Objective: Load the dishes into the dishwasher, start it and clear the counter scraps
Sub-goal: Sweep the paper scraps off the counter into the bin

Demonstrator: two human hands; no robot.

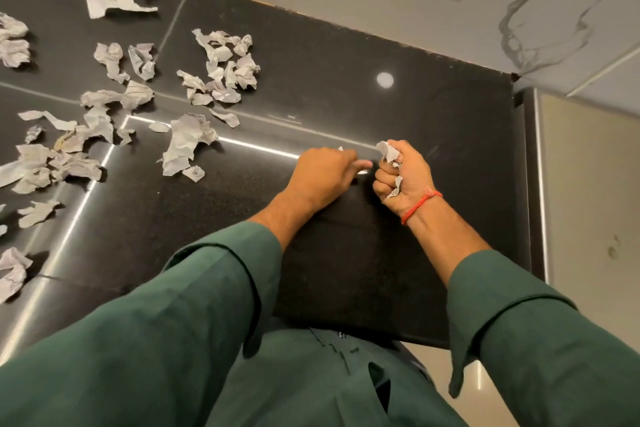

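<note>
On the black counter (415, 107), paper scraps (221, 66) lie scattered across the left half, well apart from your hands. Both your forearms reach forward in green sleeves (194, 305), wrists close together near the counter's right end. Your right hand (403, 177) is a fist turned thumb-up, clenched around crumpled scraps (389, 152) poking out top and bottom; red thread (420, 206) on that wrist. Your left hand (323, 172) is knuckles-up, fingers curled; a paper bit shows at its fingertips, grip unclear.

Green sleeves (180, 322), red thread bracelet (420, 206) on right wrist
</note>
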